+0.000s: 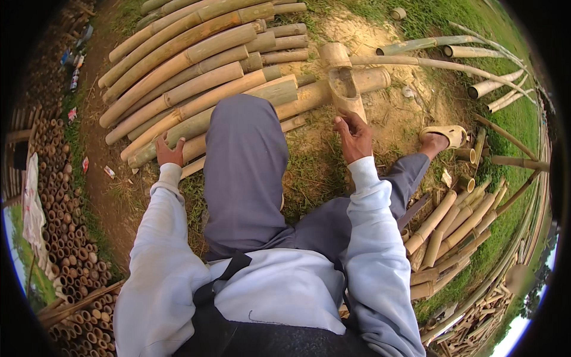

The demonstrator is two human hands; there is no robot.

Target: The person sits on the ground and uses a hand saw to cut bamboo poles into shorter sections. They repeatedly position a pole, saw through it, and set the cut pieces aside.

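Observation:
My left hand [170, 152] is open, thumb and forefinger apart, at the near left end of a stack of cut bamboo poles [196, 89]. Whether it touches the nearest pole is unclear. My right hand [357, 140] has its fingers curled in beside the thumb. It is right at the near end of a short bamboo piece [344, 83] with an open hollow cut in its side. What lies inside those fingers, if anything, is hidden. This piece rests across a thicker bamboo pole [373, 80], and a long thin bamboo stick [416, 61] runs off to its right.
Between my hands rises my bent knee [245, 149]; my sandalled foot [446, 135] is out to the right. Short bamboo lengths [452, 223] lie beside that leg. Many stacked bamboo tubes [68, 238] stand far left. More poles [464, 52] lie on the grass beyond.

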